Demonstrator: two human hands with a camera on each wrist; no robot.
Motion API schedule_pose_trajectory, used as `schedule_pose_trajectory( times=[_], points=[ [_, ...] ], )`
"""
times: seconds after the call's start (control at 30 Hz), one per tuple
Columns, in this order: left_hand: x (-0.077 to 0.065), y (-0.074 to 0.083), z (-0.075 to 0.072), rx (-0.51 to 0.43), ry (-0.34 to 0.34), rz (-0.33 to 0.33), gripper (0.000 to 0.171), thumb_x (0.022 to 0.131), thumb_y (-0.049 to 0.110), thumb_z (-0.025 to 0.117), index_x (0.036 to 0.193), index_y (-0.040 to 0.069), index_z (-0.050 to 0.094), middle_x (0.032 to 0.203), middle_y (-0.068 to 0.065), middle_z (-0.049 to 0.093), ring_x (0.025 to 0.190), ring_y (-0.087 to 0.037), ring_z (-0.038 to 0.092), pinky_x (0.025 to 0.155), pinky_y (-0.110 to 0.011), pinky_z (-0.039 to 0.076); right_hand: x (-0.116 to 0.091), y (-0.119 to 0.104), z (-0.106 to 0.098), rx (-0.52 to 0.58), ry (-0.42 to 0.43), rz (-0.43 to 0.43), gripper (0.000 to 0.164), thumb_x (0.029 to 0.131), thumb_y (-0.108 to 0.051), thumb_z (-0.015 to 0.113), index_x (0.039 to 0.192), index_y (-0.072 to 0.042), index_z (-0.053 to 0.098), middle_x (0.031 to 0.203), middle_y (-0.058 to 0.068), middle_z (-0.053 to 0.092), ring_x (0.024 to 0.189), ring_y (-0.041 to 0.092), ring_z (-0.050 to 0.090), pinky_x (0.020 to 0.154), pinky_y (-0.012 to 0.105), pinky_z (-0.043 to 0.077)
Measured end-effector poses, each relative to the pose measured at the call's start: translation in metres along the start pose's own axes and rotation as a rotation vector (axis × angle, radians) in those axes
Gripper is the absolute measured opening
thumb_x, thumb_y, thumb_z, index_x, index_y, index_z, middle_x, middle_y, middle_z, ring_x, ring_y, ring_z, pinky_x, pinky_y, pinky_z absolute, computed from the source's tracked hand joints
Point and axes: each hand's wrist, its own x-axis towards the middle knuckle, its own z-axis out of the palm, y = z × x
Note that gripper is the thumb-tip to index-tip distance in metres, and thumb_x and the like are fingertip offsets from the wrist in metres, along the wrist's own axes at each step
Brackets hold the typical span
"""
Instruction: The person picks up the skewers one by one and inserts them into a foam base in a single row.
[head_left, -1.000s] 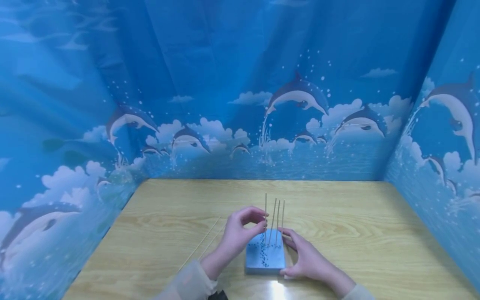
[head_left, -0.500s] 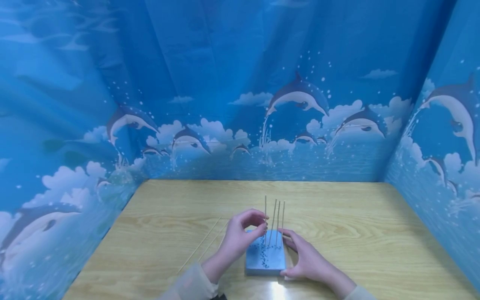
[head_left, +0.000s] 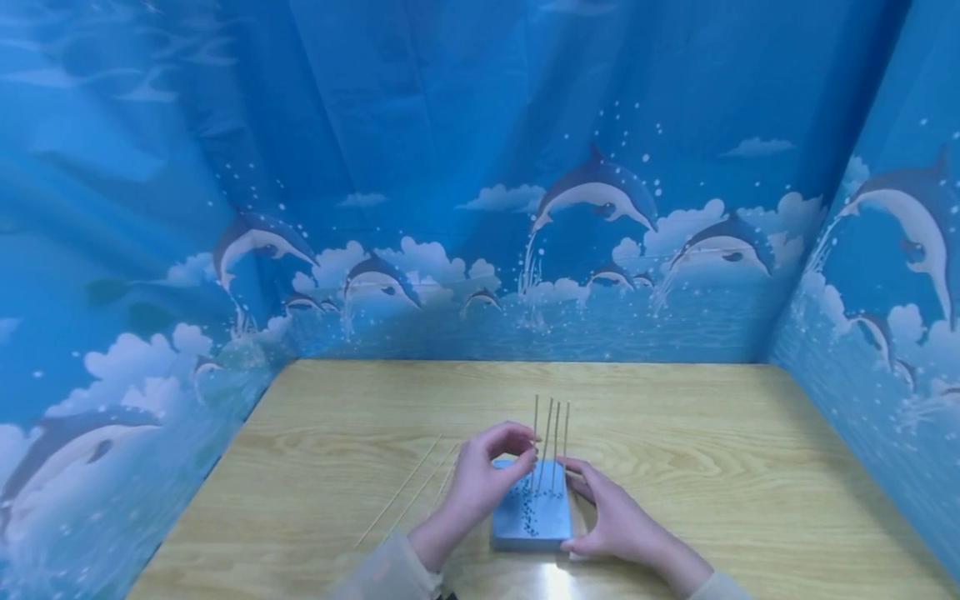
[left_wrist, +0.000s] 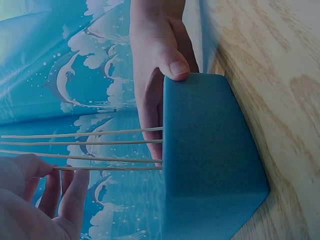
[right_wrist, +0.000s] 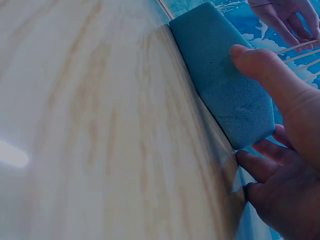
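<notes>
Okay, quick pass from my end, foam block (head_left: 551,523) as landmark: it sits flat on the tabletop (head_left: 712,450). Left hand (head_left: 482,482) is over the block's left part, thumb and fingertips pinching a thin stick (left_wrist: 125,168) partway up. Stick is near upright, and its foot meets the block's top; how deep it goes, if at all, I can't tell. Right hand (head_left: 606,512) grips the block's right side, thumb on the near face, fingers round toward the back.

Three standing sticks (left_wrist: 110,143) rise from the block just right of the pinched one, a couple leaning slightly. Loose sticks (head_left: 399,489) lie left of the block, partly behind the left forearm. Dark marks (head_left: 530,512), maybe holes, run in two crossing lines on the block's top; the pinched stick's foot looks near the crossing.

For doing this well, I'd pinch lower, closer to the block, since a stick this thin probably bows if pushed from high up. I'd press straight down along its length, no sideways drift, or it may knock its neighbour. Right hand should just brace the block; squeezing hard could dent the foam or tip the standing ones.
</notes>
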Motion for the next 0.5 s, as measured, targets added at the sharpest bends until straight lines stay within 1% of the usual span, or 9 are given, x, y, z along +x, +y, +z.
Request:
schedule_pose_trajectory(
  times=[0.1,0.17,0.33,0.5],
  points=[
    [-0.0001,-0.0012,0.0018,-0.004,0.005,-0.005,0.021,0.087,0.013,0.072,0.107,0.009,0.07,0.1,-0.008,0.074,0.091,-0.009,0.068,0.103,-0.043,0.053,-0.0003,0.0003,0.0002,-0.007,-0.002,0.017,0.112,0.059,-0.033,0.092,0.151,-0.009,0.032,0.152,0.022,0.041,0.133,0.033,0.053,0.113,0.054,0.034],
    [0.0002,-0.0018,0.0026,-0.002,0.009,-0.011,0.021,0.087,0.013,0.072,0.107,0.01,0.07,0.1,-0.007,0.074,0.091,-0.009,0.068,0.103,-0.042,0.053,-0.0002,0.0,-0.0001,-0.013,-0.002,0.026,0.113,0.059,-0.033,0.091,0.151,-0.008,0.032,0.152,0.022,0.041,0.133,0.033,0.053,0.113,0.054,0.034],
    [0.0014,-0.0023,0.0028,0.006,0.013,-0.023,0.02,0.086,0.015,0.072,0.106,0.016,0.07,0.099,-0.004,0.074,0.092,-0.008,0.068,0.098,-0.035,0.055,0.0005,-0.0011,-0.001,-0.019,0.002,0.021,0.113,0.059,-0.034,0.091,0.151,-0.008,0.031,0.152,0.023,0.041,0.132,0.035,0.052,0.113,0.056,0.033],
    [0.0012,-0.0026,0.003,0.011,0.004,-0.02,0.02,0.087,0.014,0.072,0.106,0.015,0.07,0.1,-0.005,0.074,0.091,-0.008,0.068,0.091,-0.026,0.057,0.0004,-0.0012,-0.0009,-0.017,0.003,0.018,0.112,0.059,-0.034,0.091,0.151,-0.01,0.032,0.151,0.023,0.042,0.132,0.034,0.053,0.114,0.055,0.032]
  ],
)
